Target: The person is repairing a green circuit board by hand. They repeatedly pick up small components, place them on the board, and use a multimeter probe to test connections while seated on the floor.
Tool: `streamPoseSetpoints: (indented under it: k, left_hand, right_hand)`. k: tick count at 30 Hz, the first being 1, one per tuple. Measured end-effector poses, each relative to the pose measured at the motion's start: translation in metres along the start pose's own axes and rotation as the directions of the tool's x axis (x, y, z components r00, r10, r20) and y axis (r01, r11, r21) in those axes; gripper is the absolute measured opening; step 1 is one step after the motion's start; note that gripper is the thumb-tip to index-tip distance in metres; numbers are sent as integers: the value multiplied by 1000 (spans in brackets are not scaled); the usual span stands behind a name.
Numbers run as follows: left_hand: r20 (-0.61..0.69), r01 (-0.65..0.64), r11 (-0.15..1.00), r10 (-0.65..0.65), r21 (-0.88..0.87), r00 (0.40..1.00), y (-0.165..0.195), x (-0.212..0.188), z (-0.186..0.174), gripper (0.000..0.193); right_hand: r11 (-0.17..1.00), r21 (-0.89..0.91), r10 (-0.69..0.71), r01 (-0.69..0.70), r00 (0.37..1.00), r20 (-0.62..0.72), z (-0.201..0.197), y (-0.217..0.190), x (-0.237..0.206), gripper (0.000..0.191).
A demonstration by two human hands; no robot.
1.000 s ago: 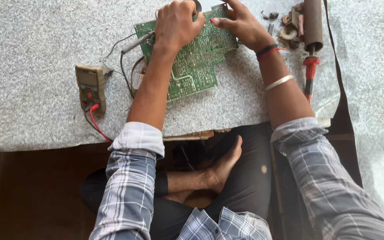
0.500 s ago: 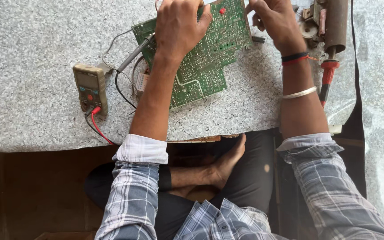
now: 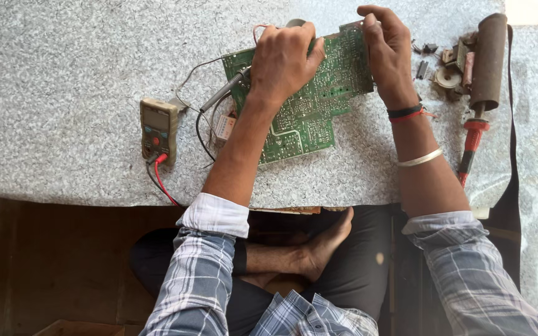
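Note:
A green circuit board (image 3: 309, 106) lies solder side up on the speckled grey tabletop (image 3: 63, 68). My left hand (image 3: 284, 59) rests on the board's upper middle, closed around a grey pen-shaped tool (image 3: 222, 94) whose shaft sticks out toward the lower left; its tip is hidden under the hand. My right hand (image 3: 387, 50) pinches the board's top right corner with fingers and thumb. Thin black wires (image 3: 200, 134) trail from the board's left side.
A tan multimeter (image 3: 159, 127) with red and black leads lies left of the board. At the right sit small loose parts (image 3: 449, 68) and a long tool with a brown cylindrical handle (image 3: 489, 62) and red shaft. The table's front edge runs above my crossed legs.
The view has shifted, so the board and hands sit lower in the picture. Both hands stay on the board; my right hand now pinches its top right corner.

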State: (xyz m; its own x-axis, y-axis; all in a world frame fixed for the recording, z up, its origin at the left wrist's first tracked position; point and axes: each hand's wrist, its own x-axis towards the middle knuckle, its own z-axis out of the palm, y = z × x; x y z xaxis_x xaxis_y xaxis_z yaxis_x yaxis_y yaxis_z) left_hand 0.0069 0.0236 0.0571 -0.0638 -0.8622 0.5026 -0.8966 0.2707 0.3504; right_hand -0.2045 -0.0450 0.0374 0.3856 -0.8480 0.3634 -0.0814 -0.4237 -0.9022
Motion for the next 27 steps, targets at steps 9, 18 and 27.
streamPoseSetpoints:
  k: [9,18,27]
  left_hand:
    - [-37,-24,1000,24,10,999,-2,-2,2,26]
    - [-149,-113,994,111,-1,983,-5,-11,-2,25]
    - [-104,-79,997,78,-3,991,-8,-6,9,24]
  right_hand:
    - [998,-22,61,-60,996,60,-14,5,-5,28]
    - [829,-554,16,78,987,163,-77,24,-28,18]
    - [755,-655,349,18,835,425,-67,7,-26,48]
